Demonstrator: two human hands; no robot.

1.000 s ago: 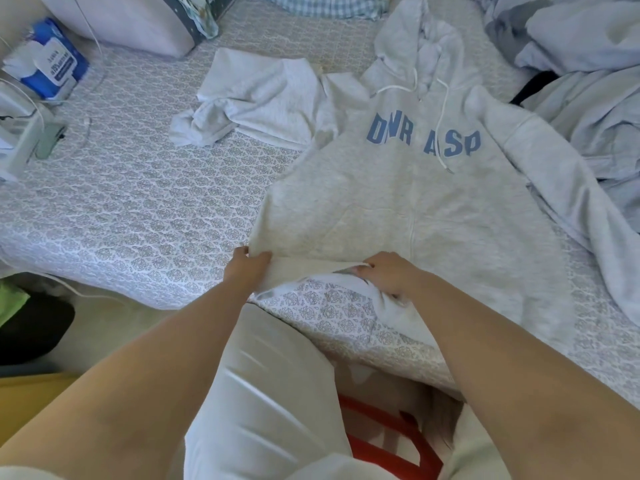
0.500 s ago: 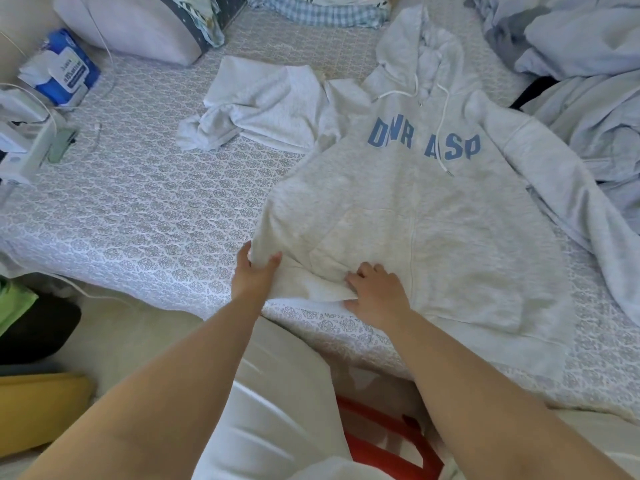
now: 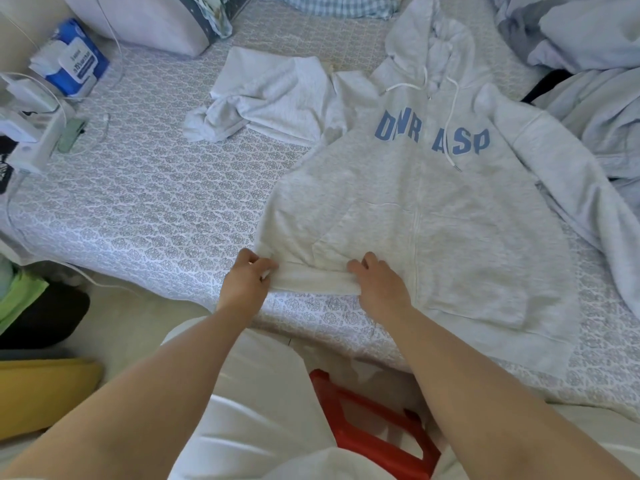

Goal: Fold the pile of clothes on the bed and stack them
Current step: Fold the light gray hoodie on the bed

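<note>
At 10 o'clock, a blue wipes pack (image 3: 74, 58) and a white charger (image 3: 29, 133) sit on the patterned bed (image 3: 156, 209), a pillow (image 3: 145, 19) just beyond toward 11. Near centre, the left hand (image 3: 246, 282) has fingers curled, pinching the near-left corner of the grey hoodie's hem, while the right hand (image 3: 381, 289) grips the same hem band further along. Grey hoodie (image 3: 415, 202) lies front-up from centre to 3 o'clock, hood toward 12; piled clothes (image 3: 588, 81) heap at 2 o'clock.
</note>
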